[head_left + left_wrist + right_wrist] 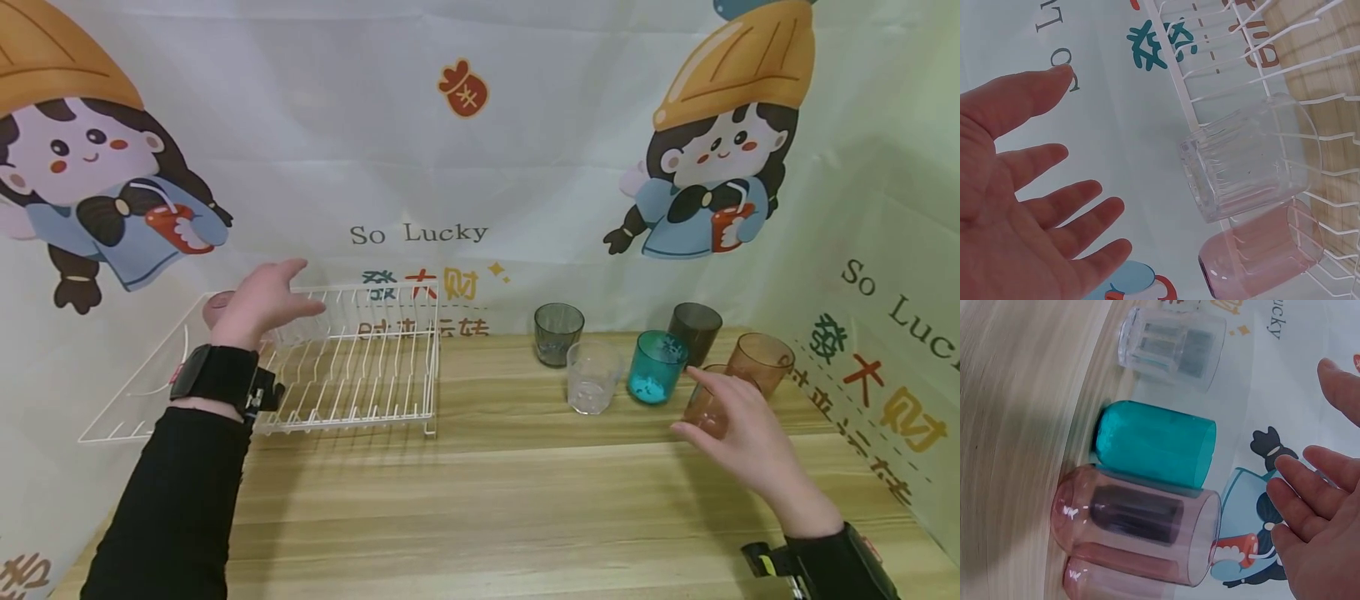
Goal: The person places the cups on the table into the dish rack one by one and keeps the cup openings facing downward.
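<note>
Above the back left of a white wire rack my left hand is held with fingers spread, gripping nothing. Upside down in the rack, a clear glass and a pink glass stand side by side just beyond the fingertips. At the right, my right hand reaches over a pink glass, thumb and fingers apart by its rim and partly hiding it. In the right wrist view, that hand shows a gap to the glass. A teal glass stands left of it, an amber-pink glass behind it.
A dark grey glass stands behind the teal one. Farther left are a clear glass and a smoky grey glass. All stand upright on the wooden table. A printed cloth rises behind and along the sides.
</note>
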{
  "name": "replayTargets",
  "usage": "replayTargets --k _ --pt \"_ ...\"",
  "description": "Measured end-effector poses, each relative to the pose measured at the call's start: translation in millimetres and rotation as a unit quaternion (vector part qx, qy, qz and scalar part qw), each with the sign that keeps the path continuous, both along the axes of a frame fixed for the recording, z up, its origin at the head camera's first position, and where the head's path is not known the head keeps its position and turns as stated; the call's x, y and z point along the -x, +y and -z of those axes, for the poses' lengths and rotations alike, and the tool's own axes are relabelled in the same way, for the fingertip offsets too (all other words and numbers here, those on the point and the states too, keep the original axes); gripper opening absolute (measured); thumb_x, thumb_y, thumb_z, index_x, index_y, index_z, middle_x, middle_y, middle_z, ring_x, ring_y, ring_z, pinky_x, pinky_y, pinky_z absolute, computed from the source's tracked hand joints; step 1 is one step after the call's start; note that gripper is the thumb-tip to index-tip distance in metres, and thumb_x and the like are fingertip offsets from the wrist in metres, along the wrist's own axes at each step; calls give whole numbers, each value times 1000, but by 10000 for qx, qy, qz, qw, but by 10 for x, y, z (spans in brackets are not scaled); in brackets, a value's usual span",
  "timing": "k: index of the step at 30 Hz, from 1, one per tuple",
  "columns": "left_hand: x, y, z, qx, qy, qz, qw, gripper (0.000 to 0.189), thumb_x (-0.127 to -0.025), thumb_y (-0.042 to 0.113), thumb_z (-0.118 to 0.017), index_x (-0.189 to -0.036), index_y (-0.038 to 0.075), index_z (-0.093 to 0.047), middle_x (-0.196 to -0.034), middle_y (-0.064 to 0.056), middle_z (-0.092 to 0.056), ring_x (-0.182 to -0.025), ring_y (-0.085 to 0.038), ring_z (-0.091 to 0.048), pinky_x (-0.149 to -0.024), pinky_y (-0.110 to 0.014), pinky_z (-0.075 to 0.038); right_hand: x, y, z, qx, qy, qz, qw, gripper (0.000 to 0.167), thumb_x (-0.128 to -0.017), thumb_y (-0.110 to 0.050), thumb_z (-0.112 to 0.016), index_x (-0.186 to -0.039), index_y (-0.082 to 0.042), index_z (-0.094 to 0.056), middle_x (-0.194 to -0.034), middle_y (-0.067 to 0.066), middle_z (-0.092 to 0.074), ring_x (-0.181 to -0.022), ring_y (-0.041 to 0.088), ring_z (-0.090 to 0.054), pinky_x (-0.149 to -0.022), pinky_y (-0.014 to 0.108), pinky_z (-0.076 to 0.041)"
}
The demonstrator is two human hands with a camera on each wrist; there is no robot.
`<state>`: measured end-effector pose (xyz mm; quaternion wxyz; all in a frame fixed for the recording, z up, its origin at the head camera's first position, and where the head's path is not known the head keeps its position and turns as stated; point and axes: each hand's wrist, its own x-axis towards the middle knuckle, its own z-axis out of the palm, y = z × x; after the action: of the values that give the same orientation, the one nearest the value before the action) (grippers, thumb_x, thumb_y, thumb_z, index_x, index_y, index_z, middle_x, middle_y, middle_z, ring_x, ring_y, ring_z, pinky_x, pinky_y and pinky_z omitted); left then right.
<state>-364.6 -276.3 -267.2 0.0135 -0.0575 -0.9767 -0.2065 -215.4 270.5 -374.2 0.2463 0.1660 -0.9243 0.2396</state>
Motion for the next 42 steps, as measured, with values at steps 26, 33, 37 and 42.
replayTargets --k 26,33,37,42 --pt "-270 196 93 261 316 526 9978 83 -84 34 -68 -147 -3 -27 -147 -30 -32 -135 -49 -27 -107 -63 -30 100 228 49 -539 -26 505 9973 70 -70 -17 -82 -128 7 -50 -117 29 -59 -105 45 -53 -89 59 -40" --pt "-334 261 118 295 394 639 9967 87 -82 37 -70 -147 -3 -27 -147 -31 -32 -135 -48 -28 -108 -63 -30 123 279 99 -706 -94 620 9955 71 -71 -20 -82 -129 6 -50 -117 30 -58 -106 47 -51 -90 59 -39" --pt "-371 304 140 372 414 653 9963 91 -81 39 -71 -147 -3 -26 -147 -32 -31 -134 -49 -28 -107 -64 -30 128 292 124 -801 -86 662 9946 72 -71 -21 -82 -129 6 -49 -117 30 -59 -106 47 -51 -90 60 -39" --pt "-413 351 151 491 408 737 9952 93 -80 38 -71 -147 -5 -24 -146 -33 -31 -134 -50 -28 -108 -64 -29 128 304 144 -903 -33 676 9936 73 -70 -20 -82 -129 7 -49 -119 30 -58 -109 47 -50 -92 60 -39"
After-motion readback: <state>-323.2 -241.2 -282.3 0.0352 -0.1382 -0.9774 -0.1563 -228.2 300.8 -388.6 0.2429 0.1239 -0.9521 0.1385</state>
